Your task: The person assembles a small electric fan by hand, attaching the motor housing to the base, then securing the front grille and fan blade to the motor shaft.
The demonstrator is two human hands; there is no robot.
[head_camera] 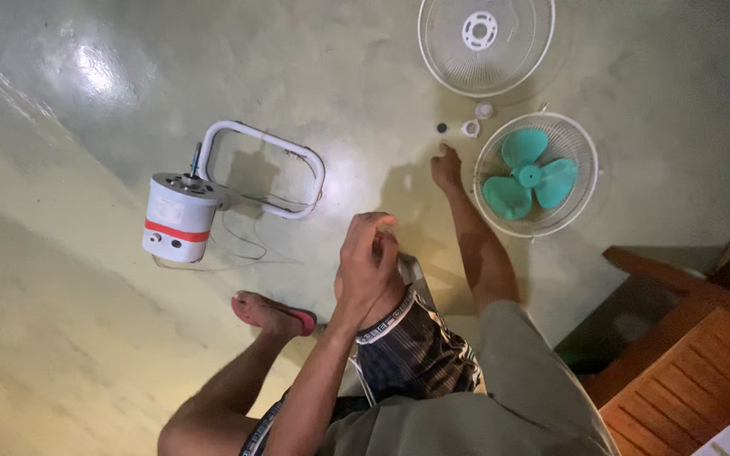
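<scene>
Right hand (446, 166) on floor, fingers spread, holding nothing, near small white caps (476, 120). Left hand (367, 257) curled; grip unclear. Teal fan blade (528, 175) lies in white grille (583, 143).

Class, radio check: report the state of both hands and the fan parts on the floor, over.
Right hand reaching along the floor toward small caps. Left hand raised, closed around something unclear. Teal blade lies in its grille. Nothing between.

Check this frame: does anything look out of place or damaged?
No visible damage, but a fan lies in pieces on the floor: motor housing on its side, one grille apart, teal blade loose in the other grille.
</scene>
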